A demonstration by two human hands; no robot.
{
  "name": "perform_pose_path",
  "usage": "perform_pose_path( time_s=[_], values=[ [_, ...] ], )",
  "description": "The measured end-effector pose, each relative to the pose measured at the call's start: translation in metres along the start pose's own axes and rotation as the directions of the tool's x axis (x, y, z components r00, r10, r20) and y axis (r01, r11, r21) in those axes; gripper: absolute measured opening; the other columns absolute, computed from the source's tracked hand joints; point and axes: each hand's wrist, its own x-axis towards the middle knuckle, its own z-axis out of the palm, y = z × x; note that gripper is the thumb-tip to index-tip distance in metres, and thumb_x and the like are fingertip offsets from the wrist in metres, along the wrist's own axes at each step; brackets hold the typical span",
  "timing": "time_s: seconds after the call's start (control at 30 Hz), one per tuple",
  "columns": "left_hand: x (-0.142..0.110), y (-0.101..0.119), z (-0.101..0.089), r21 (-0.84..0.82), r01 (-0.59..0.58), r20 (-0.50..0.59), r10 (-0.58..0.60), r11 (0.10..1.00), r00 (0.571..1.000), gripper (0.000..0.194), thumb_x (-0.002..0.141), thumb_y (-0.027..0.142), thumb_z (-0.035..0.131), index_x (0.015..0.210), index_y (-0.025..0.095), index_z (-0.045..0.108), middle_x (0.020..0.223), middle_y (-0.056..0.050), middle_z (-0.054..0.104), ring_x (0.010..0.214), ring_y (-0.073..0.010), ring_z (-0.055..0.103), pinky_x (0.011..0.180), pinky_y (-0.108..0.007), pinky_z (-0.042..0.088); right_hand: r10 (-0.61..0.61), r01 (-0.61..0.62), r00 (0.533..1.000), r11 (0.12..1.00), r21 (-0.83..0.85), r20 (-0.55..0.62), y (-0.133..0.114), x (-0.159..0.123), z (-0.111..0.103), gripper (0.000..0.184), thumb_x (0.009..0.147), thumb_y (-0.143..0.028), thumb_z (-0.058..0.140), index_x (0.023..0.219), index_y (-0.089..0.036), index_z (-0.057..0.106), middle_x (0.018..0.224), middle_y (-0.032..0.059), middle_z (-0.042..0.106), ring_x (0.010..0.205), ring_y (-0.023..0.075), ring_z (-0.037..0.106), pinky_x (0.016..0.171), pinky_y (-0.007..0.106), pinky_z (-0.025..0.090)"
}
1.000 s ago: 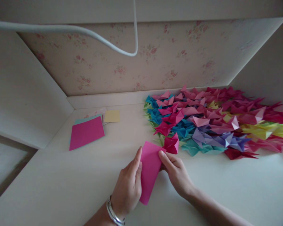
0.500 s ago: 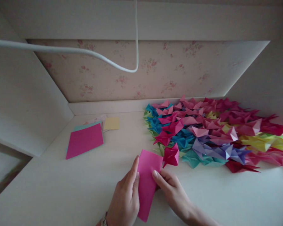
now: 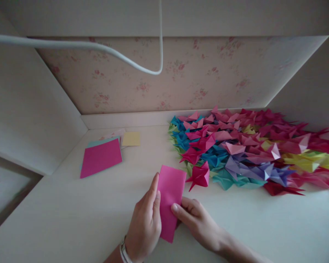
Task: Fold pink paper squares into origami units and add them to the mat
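A bright pink sheet of paper, folded into a tall narrow rectangle, is held up between both hands above the white desk. My left hand grips its left edge, fingers straight and pressed together along it. On the right edge, my right hand pinches the paper with the thumb on the front face and the other fingers partly hidden behind. Just beyond the paper's upper right lies a magenta folded paper crane, at the near corner of a large pile of folded paper cranes in many colours.
At the left on the desk lies a stack of magenta and light blue paper. Beside it is a small pale yellow paper square. A white cable hangs in front of the floral back wall.
My right thumb has slid down the right edge of the pink paper. The paper and both hands sit slightly higher and further left in the picture; the camera view has also shifted a little.
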Motion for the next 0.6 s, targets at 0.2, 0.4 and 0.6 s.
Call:
perform_pose_path(
  time_s=[0.2,0.4,0.6],
  values=[
    [-0.0018,-0.001,-0.0023,0.021,0.016,-0.044,-0.015,1.0,0.999,0.048,0.102,0.019,0.037,0.15,0.015,0.038,0.146,-0.012,0.053,0.132,-0.0208,0.053,0.103,-0.03,0.051,0.066,-0.07,0.991,0.997,0.034,0.113,-0.001,-0.0011,0.0016,0.042,0.089,-0.055,0.06,0.077,-0.014,0.062,0.07,0.0055,0.068,0.064,0.0154,0.063,0.06,0.024,0.05],
    [0.0015,0.0026,-0.0022,0.046,0.035,-0.066,-0.032,0.998,0.997,0.047,0.102,0.021,0.036,0.148,0.013,0.04,0.146,-0.014,0.053,0.131,-0.0212,0.054,0.103,-0.03,0.051,0.146,-0.152,0.954,0.988,0.002,0.26,0.0029,-0.0063,0.0004,0.034,0.078,-0.046,0.075,0.081,-0.012,0.074,0.076,0.0079,0.075,0.067,0.0159,0.067,0.065,0.024,0.052],
    [0.0018,0.0037,-0.0023,0.058,0.021,-0.027,-0.019,0.998,0.999,0.047,0.103,0.021,0.035,0.149,0.014,0.038,0.145,-0.013,0.055,0.132,-0.0197,0.053,0.103,-0.028,0.05,0.148,-0.152,0.972,0.988,0.005,0.183,-0.0019,-0.0059,-0.0023,0.053,0.089,-0.056,0.058,0.072,-0.01,0.077,0.067,0.0103,0.074,0.059,0.0156,0.066,0.062,0.026,0.052]
  ],
)
